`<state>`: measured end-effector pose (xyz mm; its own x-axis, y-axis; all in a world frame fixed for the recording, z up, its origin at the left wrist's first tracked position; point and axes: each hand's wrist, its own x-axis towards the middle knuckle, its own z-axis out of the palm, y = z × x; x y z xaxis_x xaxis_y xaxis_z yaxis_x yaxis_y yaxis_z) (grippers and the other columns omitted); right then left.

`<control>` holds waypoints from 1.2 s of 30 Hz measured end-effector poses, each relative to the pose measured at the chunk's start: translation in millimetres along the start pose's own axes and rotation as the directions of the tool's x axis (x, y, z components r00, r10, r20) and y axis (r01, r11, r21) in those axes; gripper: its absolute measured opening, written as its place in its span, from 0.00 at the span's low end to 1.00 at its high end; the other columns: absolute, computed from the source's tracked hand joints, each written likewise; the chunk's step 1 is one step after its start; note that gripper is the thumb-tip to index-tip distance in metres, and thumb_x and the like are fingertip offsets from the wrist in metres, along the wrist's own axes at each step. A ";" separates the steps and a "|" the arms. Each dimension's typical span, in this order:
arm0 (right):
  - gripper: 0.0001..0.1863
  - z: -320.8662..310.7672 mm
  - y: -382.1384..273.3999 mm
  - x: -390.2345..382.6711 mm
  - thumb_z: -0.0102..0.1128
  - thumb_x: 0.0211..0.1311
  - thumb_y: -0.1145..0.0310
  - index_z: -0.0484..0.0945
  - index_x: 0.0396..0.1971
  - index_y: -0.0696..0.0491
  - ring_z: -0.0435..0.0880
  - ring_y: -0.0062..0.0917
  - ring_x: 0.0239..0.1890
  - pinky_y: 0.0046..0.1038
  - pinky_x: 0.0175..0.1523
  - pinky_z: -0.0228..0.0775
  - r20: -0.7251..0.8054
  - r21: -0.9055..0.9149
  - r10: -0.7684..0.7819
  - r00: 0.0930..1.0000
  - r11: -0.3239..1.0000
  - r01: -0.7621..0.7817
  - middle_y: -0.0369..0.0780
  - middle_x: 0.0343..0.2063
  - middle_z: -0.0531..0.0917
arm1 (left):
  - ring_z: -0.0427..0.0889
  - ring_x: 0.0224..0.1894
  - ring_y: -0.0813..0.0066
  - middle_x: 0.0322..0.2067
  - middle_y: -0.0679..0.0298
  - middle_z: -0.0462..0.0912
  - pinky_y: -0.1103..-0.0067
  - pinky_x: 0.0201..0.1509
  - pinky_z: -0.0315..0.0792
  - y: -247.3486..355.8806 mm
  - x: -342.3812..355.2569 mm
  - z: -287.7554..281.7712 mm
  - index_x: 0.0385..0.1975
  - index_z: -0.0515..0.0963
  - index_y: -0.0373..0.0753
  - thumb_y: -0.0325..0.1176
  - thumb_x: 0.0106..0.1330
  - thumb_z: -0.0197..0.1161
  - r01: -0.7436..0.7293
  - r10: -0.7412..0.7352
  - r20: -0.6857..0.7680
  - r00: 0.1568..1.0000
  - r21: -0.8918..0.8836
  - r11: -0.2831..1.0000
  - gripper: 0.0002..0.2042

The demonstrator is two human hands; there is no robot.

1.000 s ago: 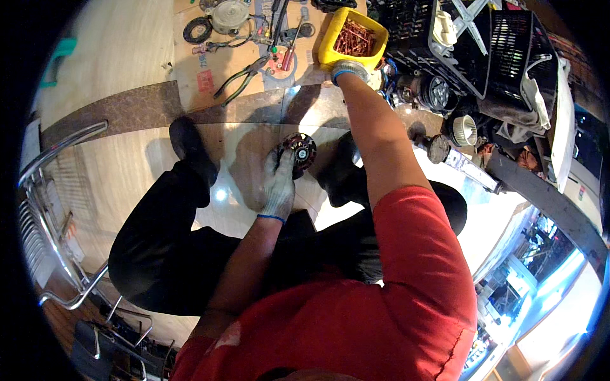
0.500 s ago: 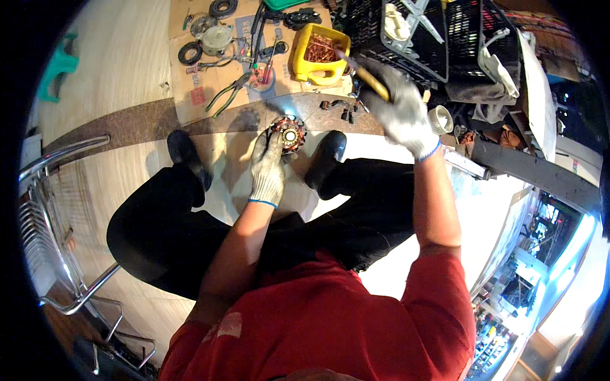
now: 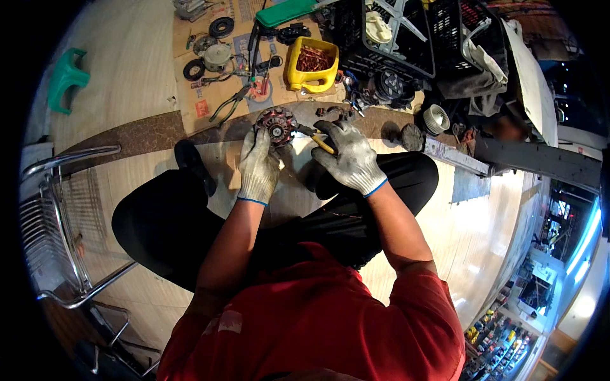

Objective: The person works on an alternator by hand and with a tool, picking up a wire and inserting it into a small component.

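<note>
My left hand (image 3: 257, 162), in a white knit glove with a blue cuff, grips a round motor stator (image 3: 278, 126) with reddish copper windings and a metal centre. Its fingers wrap the part's left and lower side. My gloved right hand (image 3: 351, 155) is closed around the yellowish wooden handle of a hammer (image 3: 325, 145). The dark head of that tool lies against or just beside the stator's right edge; contact is hard to tell. Beyond the hands, long-nosed pliers with green handles (image 3: 231, 104) rest on a cardboard sheet (image 3: 190, 114).
A yellow cut-open jug (image 3: 293, 71) holds copper scraps. Black plastic crates (image 3: 356, 58) stand at the far right, near a white fan wheel (image 3: 436, 119). Motor parts and black rings lie on the cardboard. A green stool (image 3: 67, 79) and a chrome rack (image 3: 60, 222) stand left.
My right hand has come down and left with the hammer, from raised near the crates to beside the stator. The stator in my left hand has shifted slightly left and up.
</note>
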<state>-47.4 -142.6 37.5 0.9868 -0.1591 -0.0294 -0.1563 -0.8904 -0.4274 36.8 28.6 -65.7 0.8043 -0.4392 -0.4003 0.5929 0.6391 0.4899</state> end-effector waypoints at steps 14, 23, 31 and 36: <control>0.27 5.1 -0.2 5.4 0.68 0.53 0.59 0.75 0.54 0.50 0.80 0.46 0.44 0.41 0.48 0.74 -0.006 -0.094 0.002 1.000 0.996 -0.002 0.48 0.42 0.79 | 0.81 0.49 0.66 0.51 0.56 0.78 0.71 0.48 0.81 0.8 -4.2 8.3 0.59 0.67 0.35 0.31 0.74 0.52 -0.056 0.058 -0.015 0.998 0.113 0.992 0.16; 0.27 9.3 2.0 8.9 0.68 0.54 0.58 0.75 0.54 0.50 0.80 0.45 0.44 0.41 0.47 0.74 -0.013 -0.115 -0.044 0.999 0.992 0.043 0.48 0.42 0.79 | 0.82 0.47 0.66 0.50 0.56 0.79 0.71 0.47 0.82 0.3 -2.3 4.4 0.59 0.68 0.34 0.32 0.73 0.55 -0.034 0.041 -0.047 0.998 0.140 0.990 0.17; 0.21 15.7 0.2 11.9 0.64 0.59 0.54 0.76 0.47 0.51 0.81 0.42 0.38 0.39 0.41 0.76 0.050 -0.242 0.001 0.999 0.970 0.011 0.47 0.34 0.79 | 0.82 0.45 0.67 0.49 0.55 0.79 0.73 0.46 0.82 -0.4 -1.9 6.7 0.59 0.66 0.32 0.34 0.71 0.58 -0.088 0.109 -0.065 0.992 0.266 0.960 0.21; 0.12 42.3 16.7 13.9 0.60 0.56 0.62 0.77 0.36 0.52 0.83 0.35 0.30 0.36 0.33 0.76 0.015 -0.442 -0.075 0.997 0.894 0.074 0.42 0.25 0.79 | 0.82 0.43 0.69 0.47 0.56 0.79 0.74 0.45 0.81 -12.0 6.5 -7.9 0.59 0.67 0.31 0.34 0.71 0.58 -0.125 0.156 -0.058 0.986 0.360 0.925 0.20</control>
<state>-34.6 -141.6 -8.3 0.9963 -0.0855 -0.0113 -0.0853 -0.9962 0.0148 34.7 23.0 -80.3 0.8831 -0.2972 -0.3631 0.4623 0.4186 0.7817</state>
